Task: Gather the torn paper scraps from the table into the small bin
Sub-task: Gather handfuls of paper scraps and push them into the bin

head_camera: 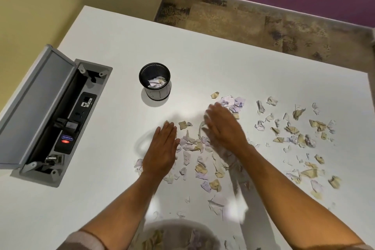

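The step looks like sweeping: the left hand (160, 152) lies flat on the counter (125, 42), fingers straight and pressed together, at the left edge of the paper scraps (199, 168). The right hand (223, 126) is motion-blurred above the scraps; its fingers seem extended, holding nothing that can be made out. The small bin (155, 81), far left of the hands, already holds some scraps. Next, probably herd a pile together and lift it. Many scraps lie well apart to the right.
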### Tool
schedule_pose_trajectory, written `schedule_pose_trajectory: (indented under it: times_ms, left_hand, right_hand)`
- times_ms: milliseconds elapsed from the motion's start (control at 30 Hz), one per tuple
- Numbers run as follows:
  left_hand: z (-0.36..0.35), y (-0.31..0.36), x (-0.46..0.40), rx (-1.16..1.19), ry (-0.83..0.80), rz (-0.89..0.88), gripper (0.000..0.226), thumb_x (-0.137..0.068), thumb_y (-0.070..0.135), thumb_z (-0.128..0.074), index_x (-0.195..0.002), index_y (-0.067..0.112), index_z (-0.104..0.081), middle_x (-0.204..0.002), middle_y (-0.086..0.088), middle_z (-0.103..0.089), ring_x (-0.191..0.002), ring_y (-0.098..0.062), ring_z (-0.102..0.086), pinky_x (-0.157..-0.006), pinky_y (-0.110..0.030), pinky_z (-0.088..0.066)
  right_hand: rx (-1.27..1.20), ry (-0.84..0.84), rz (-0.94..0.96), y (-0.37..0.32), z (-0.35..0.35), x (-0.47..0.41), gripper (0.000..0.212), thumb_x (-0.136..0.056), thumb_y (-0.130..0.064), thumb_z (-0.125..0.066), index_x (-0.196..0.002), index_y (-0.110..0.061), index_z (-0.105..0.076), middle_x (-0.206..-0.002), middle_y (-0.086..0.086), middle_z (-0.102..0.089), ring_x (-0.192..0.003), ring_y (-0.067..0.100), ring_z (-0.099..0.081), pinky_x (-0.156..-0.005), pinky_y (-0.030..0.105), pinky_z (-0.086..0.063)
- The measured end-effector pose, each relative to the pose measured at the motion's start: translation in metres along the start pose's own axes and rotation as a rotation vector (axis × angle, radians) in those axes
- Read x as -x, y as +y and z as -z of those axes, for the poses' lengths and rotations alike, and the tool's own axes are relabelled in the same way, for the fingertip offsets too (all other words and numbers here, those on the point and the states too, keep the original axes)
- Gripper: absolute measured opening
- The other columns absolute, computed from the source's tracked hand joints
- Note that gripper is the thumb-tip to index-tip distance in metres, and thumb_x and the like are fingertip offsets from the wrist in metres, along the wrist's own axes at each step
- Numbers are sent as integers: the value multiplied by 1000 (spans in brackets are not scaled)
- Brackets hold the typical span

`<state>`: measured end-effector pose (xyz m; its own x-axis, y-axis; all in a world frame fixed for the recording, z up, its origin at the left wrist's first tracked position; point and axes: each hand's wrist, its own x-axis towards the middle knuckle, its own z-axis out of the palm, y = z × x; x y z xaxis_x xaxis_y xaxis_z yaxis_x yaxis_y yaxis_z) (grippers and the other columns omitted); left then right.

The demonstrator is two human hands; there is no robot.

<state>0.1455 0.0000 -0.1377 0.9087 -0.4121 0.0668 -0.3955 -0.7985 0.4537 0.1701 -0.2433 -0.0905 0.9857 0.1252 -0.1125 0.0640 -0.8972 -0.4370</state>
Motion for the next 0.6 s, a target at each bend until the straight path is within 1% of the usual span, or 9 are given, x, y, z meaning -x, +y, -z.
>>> schedule_pose_trajectory:
  times_ms: [33, 100, 167, 233, 300, 367, 433, 500, 600]
  left_hand:
    - [-1, 0, 0, 3, 15, -4, 47, -105, 27, -31, -140, 0, -48, -148, -12, -46, -144, -22, -32, -123, -37, -16]
    - [-1, -1, 1, 22, 35, 15, 46, -104, 26, -34, -139, 0, -49, -147, -12, -48, -143, -22, -34, -123, -32, -12]
    - [-1, -1, 1, 23, 48, 25, 46, -104, 26, -34, -139, 1, -49, -145, -13, -49, -140, -22, -35, -123, -29, -9]
    - [-1, 0, 1, 22, 50, 19, 45, -105, 27, -32, -139, 2, -49, -143, -13, -50, -139, -23, -37, -123, -29, -10]
    - [0, 0, 0, 23, 55, 10, 45, -105, 28, -32, -138, 4, -50, -141, -12, -51, -137, -23, -39, -123, -30, -12]
    - [-1, 0, 1, 19, 64, -9, 42, -105, 26, -36, -138, 4, -51, -140, -12, -52, -136, -24, -41, -123, -32, -14]
    - [-2, 0, 1, 14, 79, -38, 37, -101, 14, -47, -135, 3, -54, -138, -12, -54, -134, -26, -45, -121, -38, -22]
    - [-2, 1, 2, 10, 83, -30, 39, -93, -2, -58, -131, 1, -58, -135, -13, -57, -131, -29, -49, -118, -44, -29]
    - [2, 9, 3, 39, 72, -13, 38, -91, -6, -59, -128, 2, -60, -134, -10, -57, -128, -28, -50, -113, -45, -36]
  right_hand:
    - [48, 51, -88, 8, 4, -4, 51, -101, -44, -36, -141, -15, -44, -155, 6, -35, -147, 20, -20, -120, 44, -20]
    - [25, 80, -268, 22, 10, -10, 56, -100, -50, -34, -147, -18, -36, -160, 6, -23, -149, 22, -12, -121, 44, -14]
    - [-3, -6, -332, 31, 12, -13, 61, -99, -53, -34, -150, -20, -29, -162, 8, -16, -150, 26, -8, -120, 46, -13]
    - [76, -88, -258, 31, 7, -10, 60, -99, -50, -35, -149, -17, -30, -160, 11, -19, -148, 30, -12, -118, 46, -17]
    - [74, -86, -173, 23, 0, -3, 56, -100, -42, -40, -147, -13, -34, -158, 14, -24, -147, 32, -15, -117, 45, -19]
    - [24, -69, -143, 11, -6, 10, 53, -101, -38, -41, -148, -13, -36, -158, 13, -25, -148, 31, -15, -119, 43, -18]
    - [-5, -91, -126, 1, -11, 25, 52, -102, -39, -38, -149, -18, -34, -160, 9, -22, -149, 27, -11, -120, 43, -18]
    - [-22, -135, -104, -6, -15, 41, 52, -103, -40, -34, -151, -21, -31, -162, 6, -17, -150, 25, -6, -121, 41, -16]
    - [-47, -166, -106, -12, -19, 62, 49, -104, -40, -32, -151, -24, -29, -162, 1, -15, -150, 18, -3, -121, 34, -10]
